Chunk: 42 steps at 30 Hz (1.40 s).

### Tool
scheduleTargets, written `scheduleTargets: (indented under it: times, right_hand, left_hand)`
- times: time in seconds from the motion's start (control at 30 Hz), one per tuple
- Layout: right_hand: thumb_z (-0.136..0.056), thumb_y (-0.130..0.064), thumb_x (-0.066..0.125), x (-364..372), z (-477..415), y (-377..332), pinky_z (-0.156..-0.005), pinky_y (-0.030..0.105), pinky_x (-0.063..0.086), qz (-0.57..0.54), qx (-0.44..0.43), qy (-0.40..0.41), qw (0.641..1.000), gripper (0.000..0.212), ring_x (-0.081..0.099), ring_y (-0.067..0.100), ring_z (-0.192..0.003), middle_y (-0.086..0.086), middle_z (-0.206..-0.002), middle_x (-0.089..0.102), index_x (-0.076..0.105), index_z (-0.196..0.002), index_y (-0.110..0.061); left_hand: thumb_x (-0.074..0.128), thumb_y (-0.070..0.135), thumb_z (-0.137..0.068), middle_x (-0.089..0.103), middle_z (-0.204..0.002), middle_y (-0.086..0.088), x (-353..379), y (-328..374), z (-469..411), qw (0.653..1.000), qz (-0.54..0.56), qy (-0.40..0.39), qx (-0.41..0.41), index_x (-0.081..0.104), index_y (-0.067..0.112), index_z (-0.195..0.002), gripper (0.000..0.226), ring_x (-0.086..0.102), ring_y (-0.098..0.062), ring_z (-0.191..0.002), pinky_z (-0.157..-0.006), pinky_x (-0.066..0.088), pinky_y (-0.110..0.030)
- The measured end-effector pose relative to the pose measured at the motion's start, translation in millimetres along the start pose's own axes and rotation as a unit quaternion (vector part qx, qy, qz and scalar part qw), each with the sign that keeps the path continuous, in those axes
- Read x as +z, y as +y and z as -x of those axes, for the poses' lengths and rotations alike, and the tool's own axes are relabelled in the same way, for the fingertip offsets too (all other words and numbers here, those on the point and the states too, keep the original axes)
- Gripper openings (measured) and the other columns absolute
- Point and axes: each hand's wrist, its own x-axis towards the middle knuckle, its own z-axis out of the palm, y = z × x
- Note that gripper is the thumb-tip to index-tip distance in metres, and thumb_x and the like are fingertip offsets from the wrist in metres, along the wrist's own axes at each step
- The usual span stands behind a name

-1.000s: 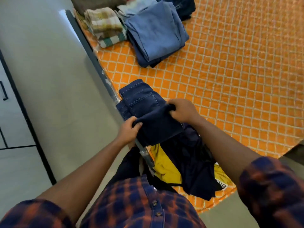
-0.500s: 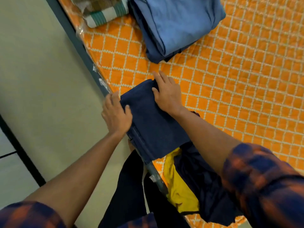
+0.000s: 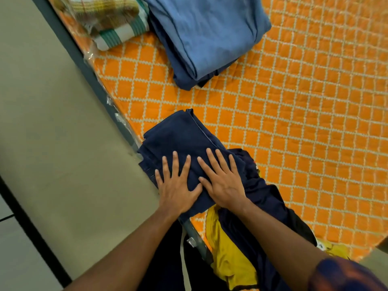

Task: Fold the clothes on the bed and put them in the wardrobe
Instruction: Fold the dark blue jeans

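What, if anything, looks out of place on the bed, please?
The folded navy jeans lie askew, one corner past the bed frame. Beside them a crumpled navy and yellow heap of clothes hangs over that edge, not yet folded.

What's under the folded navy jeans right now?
The navy jeans lie on the orange quilt, near end over a dark garment and a yellow garment. Left hand and right hand press on top; the rest beneath is covered.

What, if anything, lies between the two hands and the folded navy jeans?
Nothing visible does. The left hand and the right hand both lie flat, fingers straight, directly on the folded navy jeans. The unfolded dark and yellow clothes lie beside the jeans under the right wrist, not on top of them.
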Motion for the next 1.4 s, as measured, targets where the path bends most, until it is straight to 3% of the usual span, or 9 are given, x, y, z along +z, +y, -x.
scheduleTargets:
  times: [0.2,0.4,0.63,0.7,0.8,0.9,1.0,1.2,1.4]
  right_hand:
    - [-0.104,-0.062,0.027,5.6,-22.7,13.6,-0.126,0.052,0.004,-0.071,0.013,-0.026,0.997,0.064,-0.005,0.019,-0.158,-0.002,-0.171,-0.002,0.015,-0.162,-0.036]
    - [-0.083,-0.036,0.061,-9.1,37.5,22.1,-0.126,0.051,0.009,-0.146,-0.067,0.038,0.986,0.069,0.010,0.024,-0.157,0.005,-0.168,0.022,0.048,-0.149,-0.023]
    - [-0.073,-0.021,0.071,13.0,50.4,29.4,-0.125,0.055,0.013,-0.017,-0.103,-0.001,0.994,0.093,0.014,0.031,-0.156,0.011,-0.168,0.020,0.034,-0.157,-0.026]
    - [-0.077,-0.021,0.074,12.4,41.9,26.1,-0.124,0.055,0.016,0.003,-0.084,0.011,0.996,0.089,0.020,0.032,-0.155,0.012,-0.167,0.024,0.036,-0.156,-0.025]
    - [-0.086,-0.017,0.071,-5.2,29.8,20.2,-0.115,0.051,0.030,-0.018,-0.062,0.032,0.997,0.061,0.043,0.034,-0.143,0.010,-0.152,0.050,0.053,-0.144,-0.023]
    - [-0.083,-0.024,0.066,-54.8,15.8,15.5,-0.076,0.037,0.031,-0.040,-0.086,0.003,0.995,0.033,0.063,0.026,-0.102,-0.005,-0.105,0.071,0.065,-0.115,-0.033]
    - [-0.080,-0.025,0.063,-122.0,-0.6,9.1,-0.061,0.032,0.031,-0.042,-0.144,-0.035,0.988,0.021,0.062,0.028,-0.078,-0.001,-0.083,0.067,0.062,-0.100,-0.029]
    - [-0.076,-0.030,0.067,-236.2,-45.3,-5.7,-0.063,0.035,0.043,-0.065,-0.182,-0.055,0.980,0.022,0.061,0.026,-0.079,-0.003,-0.086,0.067,0.060,-0.097,-0.031]
    - [-0.075,-0.028,0.077,-369.6,-133.4,4.5,-0.068,0.035,0.042,-0.075,-0.153,-0.024,0.985,0.025,0.061,0.022,-0.085,-0.010,-0.086,0.063,0.064,-0.096,-0.031]
  left_hand:
    - [0.030,0.086,-0.077,-0.024,-0.166,-0.002,2.8,9.9,-11.5,0.999,0.013,0.020,-0.024,-0.008,0.039,-0.159,0.102,-0.025,-0.032,-0.151,-0.116,-0.006,-0.068]
    - [0.054,0.079,-0.072,0.005,-0.169,-0.011,40.6,22.9,60.6,0.996,-0.009,0.072,0.046,0.020,0.028,-0.160,0.108,0.003,-0.038,-0.155,-0.117,0.014,-0.066]
    - [0.075,0.041,-0.078,0.020,-0.164,-0.017,42.3,37.9,42.6,0.996,-0.083,0.030,0.001,0.023,0.022,-0.158,0.097,0.022,-0.047,-0.147,-0.108,0.034,-0.065]
    - [0.069,0.029,-0.083,0.033,-0.160,-0.011,19.0,39.2,39.4,1.000,-0.028,0.001,0.014,0.036,0.025,-0.154,0.079,0.036,-0.038,-0.143,-0.105,0.044,-0.054]
    - [0.060,0.029,-0.073,0.072,-0.119,0.001,-27.0,29.7,31.9,0.998,0.032,-0.006,0.047,0.066,0.035,-0.125,0.053,0.066,-0.027,-0.108,-0.089,0.054,-0.040]
    - [0.054,0.026,-0.068,0.074,-0.092,0.001,-81.5,23.3,29.6,0.996,0.015,-0.064,0.058,0.071,0.028,-0.102,0.038,0.066,-0.028,-0.086,-0.075,0.054,-0.038]
    - [0.050,0.019,-0.065,0.067,-0.075,-0.001,-147.5,21.4,36.8,0.989,0.044,-0.120,0.068,0.064,0.023,-0.078,0.020,0.063,-0.028,-0.075,-0.066,0.051,-0.038]
    - [0.045,0.020,-0.059,0.071,-0.096,0.001,-256.7,20.1,33.0,0.988,0.105,-0.088,0.074,0.073,0.024,-0.105,0.054,0.066,-0.019,-0.088,-0.076,0.057,-0.039]
    - [0.049,0.016,-0.055,0.069,-0.083,-0.006,-379.6,40.4,-34.2,0.983,0.148,0.012,0.105,0.073,0.019,-0.093,0.046,0.066,-0.028,-0.083,-0.066,0.052,-0.041]
